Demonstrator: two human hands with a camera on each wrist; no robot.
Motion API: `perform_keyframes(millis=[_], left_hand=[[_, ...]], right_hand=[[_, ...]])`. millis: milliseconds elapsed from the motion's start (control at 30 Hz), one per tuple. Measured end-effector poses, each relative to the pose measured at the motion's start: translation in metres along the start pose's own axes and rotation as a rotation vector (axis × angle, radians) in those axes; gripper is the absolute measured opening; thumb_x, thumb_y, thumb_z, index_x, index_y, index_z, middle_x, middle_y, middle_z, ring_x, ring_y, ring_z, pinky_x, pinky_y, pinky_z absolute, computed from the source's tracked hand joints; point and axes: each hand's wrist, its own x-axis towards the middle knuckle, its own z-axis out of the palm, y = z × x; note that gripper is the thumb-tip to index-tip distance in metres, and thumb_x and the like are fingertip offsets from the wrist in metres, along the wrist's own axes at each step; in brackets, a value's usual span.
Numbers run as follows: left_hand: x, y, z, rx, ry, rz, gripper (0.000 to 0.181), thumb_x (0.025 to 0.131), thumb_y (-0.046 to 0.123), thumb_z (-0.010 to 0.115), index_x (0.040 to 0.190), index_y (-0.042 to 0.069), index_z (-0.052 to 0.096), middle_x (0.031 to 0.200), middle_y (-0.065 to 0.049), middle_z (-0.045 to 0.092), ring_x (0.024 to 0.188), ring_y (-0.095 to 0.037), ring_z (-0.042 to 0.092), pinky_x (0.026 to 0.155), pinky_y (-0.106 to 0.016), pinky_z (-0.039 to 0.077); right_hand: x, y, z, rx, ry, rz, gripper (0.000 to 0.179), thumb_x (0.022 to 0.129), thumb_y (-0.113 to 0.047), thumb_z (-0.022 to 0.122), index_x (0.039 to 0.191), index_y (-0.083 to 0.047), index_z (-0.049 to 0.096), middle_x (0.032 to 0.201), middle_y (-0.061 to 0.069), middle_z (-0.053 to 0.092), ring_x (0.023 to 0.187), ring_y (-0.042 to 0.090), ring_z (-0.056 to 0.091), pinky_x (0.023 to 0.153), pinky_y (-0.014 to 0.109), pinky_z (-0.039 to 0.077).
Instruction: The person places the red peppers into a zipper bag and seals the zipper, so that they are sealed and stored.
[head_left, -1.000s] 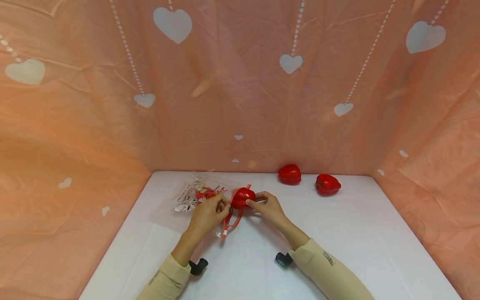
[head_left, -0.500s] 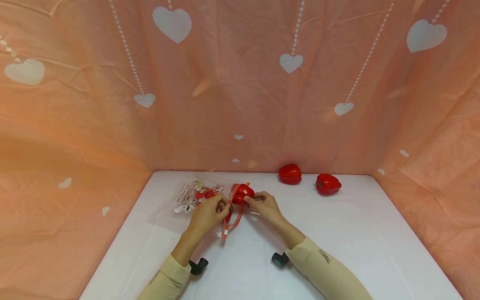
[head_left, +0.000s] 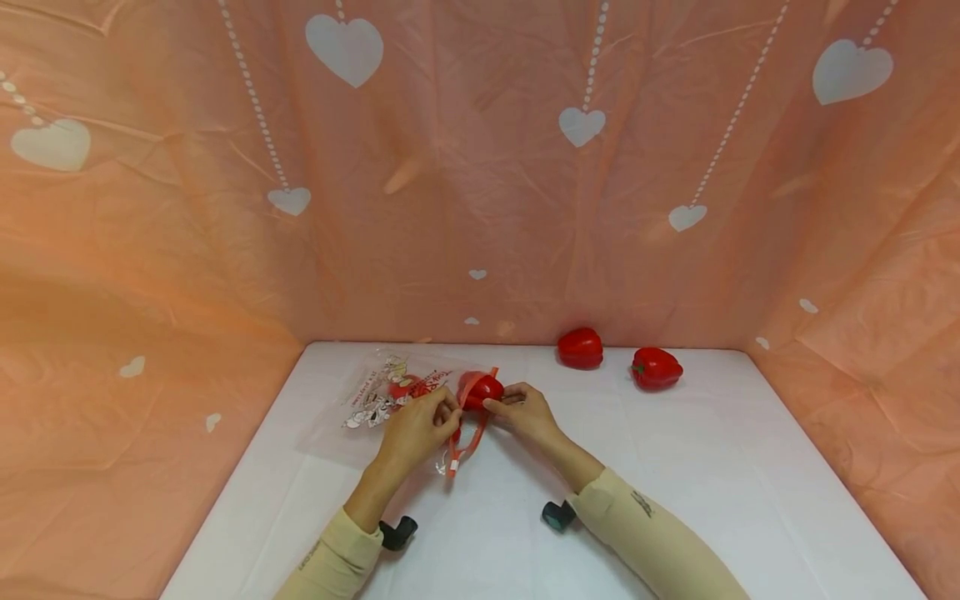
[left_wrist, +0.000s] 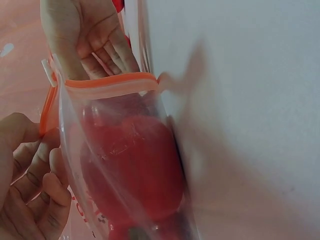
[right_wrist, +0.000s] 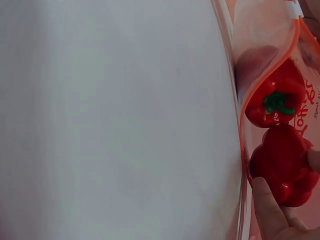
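A clear zip bag [head_left: 326, 437] with printed figures and an orange zip edge lies on the table, its mouth facing right. My left hand [head_left: 416, 429] pinches the orange rim [left_wrist: 49, 107] and holds the mouth apart. Between the fingers and thumb of my right hand [head_left: 534, 414] is a red bell pepper [right_wrist: 282, 160], partly inside the mouth of the bag. Another red bell pepper [right_wrist: 282, 85] with a green stem sits inside next to it. Deeper in the bag, more red [head_left: 405, 386] shows through the plastic.
Two more red bell peppers [head_left: 580, 348] [head_left: 656, 369] lie at the back right of the white table [head_left: 690, 483]. A peach curtain [head_left: 480, 208] with white hearts hangs behind and at both sides. Small black devices [head_left: 399, 533] [head_left: 557, 516] sit by both wrists.
My right hand has moved a little left, bringing the bell pepper from in front of the bag's mouth to partly inside it. The left hand keeps its place on the rim.
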Motion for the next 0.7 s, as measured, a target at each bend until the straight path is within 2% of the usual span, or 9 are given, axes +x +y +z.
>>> perform_keyframes(millis=[233, 367, 533, 700], left_hand=[[0.000, 0.000, 0.001, -0.004, -0.012, 0.008, 0.011, 0.096, 0.014, 0.080, 0.098, 0.017, 0.069, 0.078, 0.010, 0.066, 0.069, -0.007, 0.056, 0.058, -0.025, 0.048], [0.000, 0.000, 0.001, 0.000, -0.018, -0.004, 0.011, 0.096, 0.014, 0.080, 0.099, 0.016, 0.069, 0.078, 0.009, 0.066, 0.069, -0.008, 0.056, 0.059, -0.025, 0.048], [-0.001, 0.001, -0.001, 0.006, -0.025, -0.027, 0.011, 0.096, 0.016, 0.080, 0.099, 0.016, 0.069, 0.078, 0.009, 0.064, 0.069, -0.008, 0.054, 0.059, -0.026, 0.048], [0.000, 0.000, 0.000, 0.015, -0.014, -0.022, 0.011, 0.096, 0.017, 0.080, 0.099, 0.017, 0.069, 0.076, 0.010, 0.063, 0.068, -0.008, 0.054, 0.058, -0.027, 0.046]], right_hand=[[0.006, 0.000, 0.002, -0.008, -0.048, -0.021, 0.046, 0.093, -0.013, 0.083, 0.125, 0.010, 0.060, 0.109, 0.023, 0.070, 0.086, 0.024, 0.075, 0.077, 0.037, 0.065], [0.008, -0.001, 0.004, -0.047, -0.068, -0.044, 0.046, 0.093, -0.014, 0.083, 0.125, 0.009, 0.060, 0.110, 0.022, 0.071, 0.084, 0.024, 0.075, 0.075, 0.037, 0.064], [0.008, -0.001, 0.009, -0.094, -0.080, -0.070, 0.047, 0.093, -0.016, 0.084, 0.126, 0.009, 0.061, 0.112, 0.021, 0.071, 0.091, 0.027, 0.074, 0.075, 0.035, 0.062], [0.010, -0.002, 0.014, -0.105, -0.069, -0.098, 0.046, 0.093, -0.013, 0.083, 0.126, 0.010, 0.062, 0.114, 0.023, 0.070, 0.097, 0.031, 0.073, 0.076, 0.032, 0.060]])
